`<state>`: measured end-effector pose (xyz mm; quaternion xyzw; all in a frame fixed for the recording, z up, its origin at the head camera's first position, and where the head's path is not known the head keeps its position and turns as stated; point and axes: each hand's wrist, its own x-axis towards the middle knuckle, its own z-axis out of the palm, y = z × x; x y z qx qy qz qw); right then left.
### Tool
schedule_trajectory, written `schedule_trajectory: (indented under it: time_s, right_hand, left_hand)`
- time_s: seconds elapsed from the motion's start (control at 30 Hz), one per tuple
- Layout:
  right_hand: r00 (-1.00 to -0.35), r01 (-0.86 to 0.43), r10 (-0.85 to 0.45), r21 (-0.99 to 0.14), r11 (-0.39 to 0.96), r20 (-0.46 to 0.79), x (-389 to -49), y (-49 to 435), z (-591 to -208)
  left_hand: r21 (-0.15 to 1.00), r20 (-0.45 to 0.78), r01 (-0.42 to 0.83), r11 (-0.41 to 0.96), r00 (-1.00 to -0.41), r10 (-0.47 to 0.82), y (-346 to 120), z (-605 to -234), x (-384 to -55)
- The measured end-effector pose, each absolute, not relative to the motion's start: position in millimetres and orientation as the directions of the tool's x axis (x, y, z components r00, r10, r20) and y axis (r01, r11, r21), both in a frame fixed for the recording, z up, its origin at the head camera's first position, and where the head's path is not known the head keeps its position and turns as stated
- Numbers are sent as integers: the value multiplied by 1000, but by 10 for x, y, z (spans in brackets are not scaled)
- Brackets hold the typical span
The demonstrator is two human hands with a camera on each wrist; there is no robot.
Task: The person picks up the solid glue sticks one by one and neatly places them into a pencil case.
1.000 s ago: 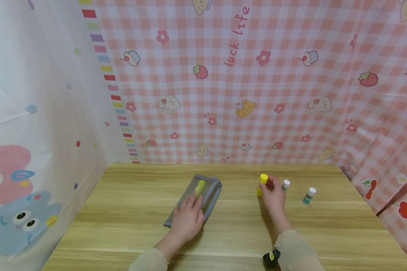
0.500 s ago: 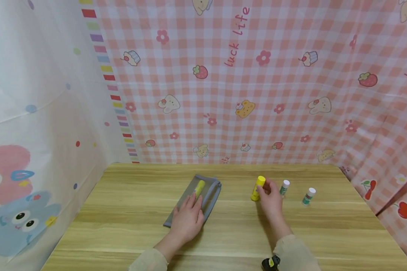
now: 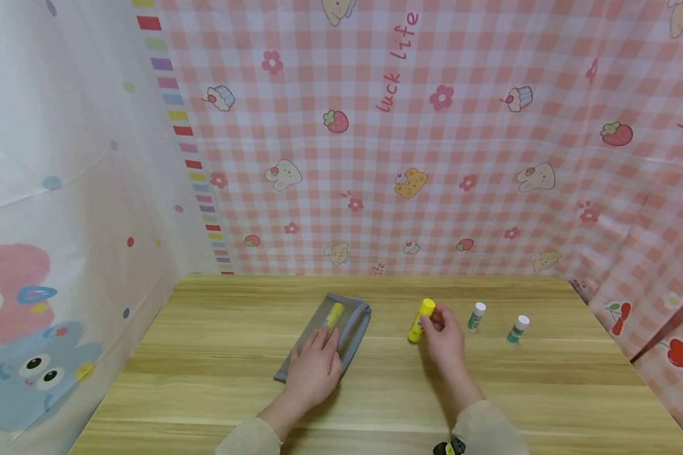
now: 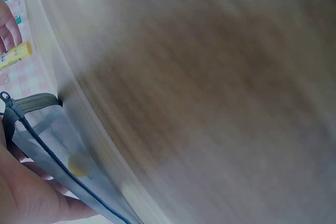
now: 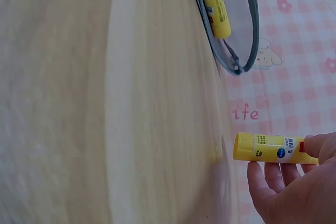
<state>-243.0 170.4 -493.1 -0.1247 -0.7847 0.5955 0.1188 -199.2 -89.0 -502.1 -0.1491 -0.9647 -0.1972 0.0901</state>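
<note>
Left hand [image 3: 314, 373]: laid on pouch [image 3: 322, 316], fingers extended; near part covered.
Inner stick [image 3: 335, 314]: inside pouch, dulled by mesh, lower end under fingers.
Right hand [image 3: 446, 338]: pinching yellow stick [image 3: 421, 321], tilted, right of pouch; one end partly behind thumb. Table contact: can't tell.
Green sticks [image 3: 476, 318]: two, white-capped, standing beyond right hand; lettering too small.
Black device [image 3: 449, 447]: at right sleeve, cut off.

The head view looks forward and down over the bench [image 3: 205, 360]; both wrist views, turned sideways, skim it closely, sharing the zippered mesh pouch [image 4: 60, 137] and held glue stick [image 5: 273, 148].
</note>
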Motion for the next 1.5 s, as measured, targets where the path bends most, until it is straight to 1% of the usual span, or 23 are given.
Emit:
schedule_trajectory:
  time_s: [0.23, 0.6, 0.73, 1.0, 1.27, 1.5]
  right_hand:
    - [-948, 67, 319, -972, 227, 9, -2401, 1629, -4911]
    - [-954, 13, 297, -982, 189, 44, -2370, 1502, -4963]
    - [-956, 23, 291, -983, 181, 32, -2362, 1453, -4966]
    - [-967, 40, 256, -995, 89, -16, -2345, 1332, -4955]
    - [-970, -3, 241, -1000, 24, 9, -2314, 1215, -4953]
    - [-977, 28, 211, -1000, -10, -30, -2303, 1137, -4975]
  left_hand:
    - [359, 230, 323, 876, -940, 252, -885, -5018, -1987]
    - [360, 240, 326, 874, -938, 251, -891, -5018, -1978]
    - [366, 234, 323, 873, -940, 249, -895, -5010, -1979]
    - [364, 238, 323, 874, -939, 248, -896, -5019, -1990]
    - [365, 232, 321, 874, -940, 249, -897, -5000, -1984]
    - [358, 236, 316, 879, -941, 242, -888, -5007, -1992]
